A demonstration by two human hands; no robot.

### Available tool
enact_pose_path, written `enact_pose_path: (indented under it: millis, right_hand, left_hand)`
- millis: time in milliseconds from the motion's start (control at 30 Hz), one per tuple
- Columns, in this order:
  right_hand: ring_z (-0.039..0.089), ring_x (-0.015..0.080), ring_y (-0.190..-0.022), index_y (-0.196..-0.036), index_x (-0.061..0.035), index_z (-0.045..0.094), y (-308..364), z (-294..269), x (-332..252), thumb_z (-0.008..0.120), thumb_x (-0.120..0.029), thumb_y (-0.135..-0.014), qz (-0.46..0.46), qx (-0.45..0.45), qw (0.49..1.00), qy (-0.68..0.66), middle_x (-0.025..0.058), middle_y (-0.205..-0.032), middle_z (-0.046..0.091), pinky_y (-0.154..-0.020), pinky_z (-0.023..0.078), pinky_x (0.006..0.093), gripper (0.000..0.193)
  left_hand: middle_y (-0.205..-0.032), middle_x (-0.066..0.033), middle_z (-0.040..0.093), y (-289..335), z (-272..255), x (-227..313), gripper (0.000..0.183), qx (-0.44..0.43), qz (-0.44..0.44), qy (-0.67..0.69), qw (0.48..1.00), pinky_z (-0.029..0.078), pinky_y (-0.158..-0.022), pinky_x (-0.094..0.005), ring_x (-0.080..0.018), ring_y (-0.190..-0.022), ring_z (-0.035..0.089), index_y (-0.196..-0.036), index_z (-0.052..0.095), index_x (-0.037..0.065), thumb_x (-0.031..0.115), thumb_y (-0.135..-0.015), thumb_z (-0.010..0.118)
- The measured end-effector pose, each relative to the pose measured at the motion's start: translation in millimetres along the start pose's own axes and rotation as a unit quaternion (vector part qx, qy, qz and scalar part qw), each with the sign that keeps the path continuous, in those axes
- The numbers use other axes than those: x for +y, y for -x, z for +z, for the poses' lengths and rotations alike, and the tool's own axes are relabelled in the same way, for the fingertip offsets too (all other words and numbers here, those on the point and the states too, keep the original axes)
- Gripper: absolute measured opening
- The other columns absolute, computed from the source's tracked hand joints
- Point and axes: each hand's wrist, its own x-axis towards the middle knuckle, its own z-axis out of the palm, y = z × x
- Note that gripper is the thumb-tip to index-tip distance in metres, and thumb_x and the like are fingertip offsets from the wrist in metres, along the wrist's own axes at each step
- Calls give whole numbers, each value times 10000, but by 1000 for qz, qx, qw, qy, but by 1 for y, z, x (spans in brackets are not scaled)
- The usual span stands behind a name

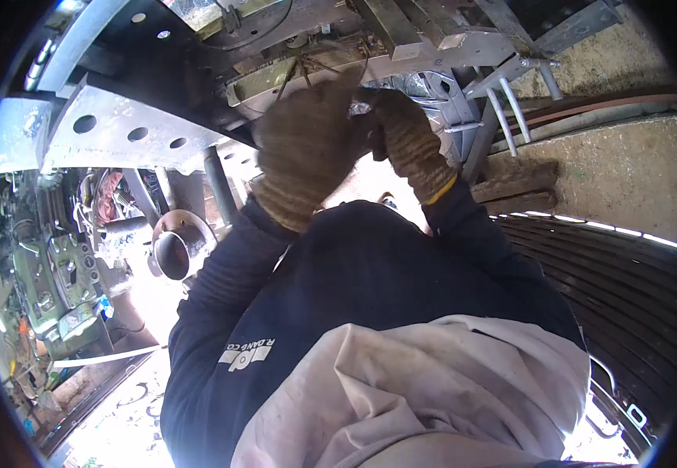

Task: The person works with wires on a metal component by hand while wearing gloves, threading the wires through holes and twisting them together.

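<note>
Both my hands wear brown knitted work gloves and are raised close together in front of me. My left hand (305,148) is smeared by motion, and its fingers cannot be made out. Beside it, my right hand (410,140), with a yellow glove cuff edge, has its fingers curled in toward the left. A small shiny patch shows between the two hands, but I cannot tell what it is. Just beyond them is a metal frame (463,51) of beams and brackets.
A grey metal plate with round holes (116,129) juts in at the left, above a round pipe end (172,255). A green machine (57,277) stands farther left. At the right are a concrete wall (611,175), wooden blocks (518,183) and dark corrugated sheeting (619,281).
</note>
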Motion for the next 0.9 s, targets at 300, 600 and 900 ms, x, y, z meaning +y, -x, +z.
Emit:
enact_pose_path:
  millis: [300, 600, 900]
  right_hand:
    - [707, 287, -920, -1257, -3, 604, -8, 9, 24, 567, -291, -1023, 185, 51, 923, -334, 158, -1047, 709, -812, 602, 434, 372]
    - [725, 248, -802, -1011, -13, 657, -27, 35, 17, 536, -240, -1047, 156, 24, 955, -250, 144, -943, 736, -679, 619, 374, 260]
    - [688, 215, -705, -1037, -46, 652, -34, 15, 22, 584, -265, -1036, 97, 20, 987, -125, 119, -901, 714, -619, 591, 322, 229]
  left_hand:
    - [-767, -83, 690, 28, 49, -19, 261, -153, 62, -106, 981, 528, -604, -422, -249, -755, 721, -1067, 675, 109, 326, -934, 619]
    - [-720, -24, 621, 10, 28, -76, 97, -85, 181, -140, 970, 485, -598, -385, -224, -702, 655, -947, 670, 158, 231, -888, 645]
    - [-679, -62, 644, 0, 45, -51, 152, -134, 115, -115, 978, 506, -612, -430, -258, -684, 676, -864, 663, 144, 262, -935, 598]
